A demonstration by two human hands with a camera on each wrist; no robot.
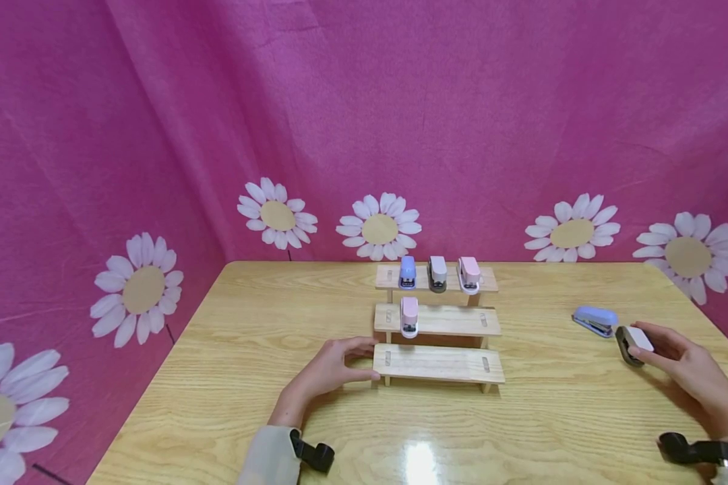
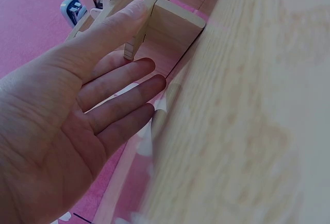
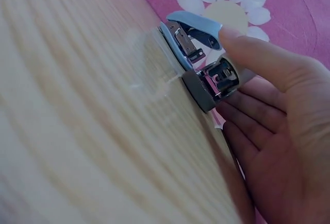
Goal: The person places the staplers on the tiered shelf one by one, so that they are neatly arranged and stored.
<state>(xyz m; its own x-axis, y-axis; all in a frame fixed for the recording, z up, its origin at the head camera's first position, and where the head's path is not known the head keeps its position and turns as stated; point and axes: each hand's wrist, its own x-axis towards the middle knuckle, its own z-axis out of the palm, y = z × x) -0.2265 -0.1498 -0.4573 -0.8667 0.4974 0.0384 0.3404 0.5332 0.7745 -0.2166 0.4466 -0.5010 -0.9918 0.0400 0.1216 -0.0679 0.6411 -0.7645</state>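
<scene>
At the left end of the three-step wooden rack (image 1: pixel 439 364), my left hand (image 1: pixel 330 367) holds the lowest board between thumb and index finger; its other fingers extend loosely in the left wrist view (image 2: pixel 77 116). My right hand (image 1: pixel 691 370) grips a white-and-dark-grey stapler (image 1: pixel 631 345) at the right of the table. In the right wrist view, the thumb of my right hand (image 3: pixel 278 110) lies over that stapler (image 3: pixel 203 87), beside a blue stapler (image 3: pixel 196 26). The blue stapler (image 1: pixel 596 319) lies on the table just left of the held one.
On the rack's top step stand a blue stapler (image 1: pixel 408 273), a white-and-grey stapler (image 1: pixel 437 273) and a pink stapler (image 1: pixel 469 275). Another pink stapler (image 1: pixel 409 316) stands at the left of the middle step. A pink flowered cloth (image 1: pixel 437 135) hangs behind the wooden table (image 1: pixel 218 377).
</scene>
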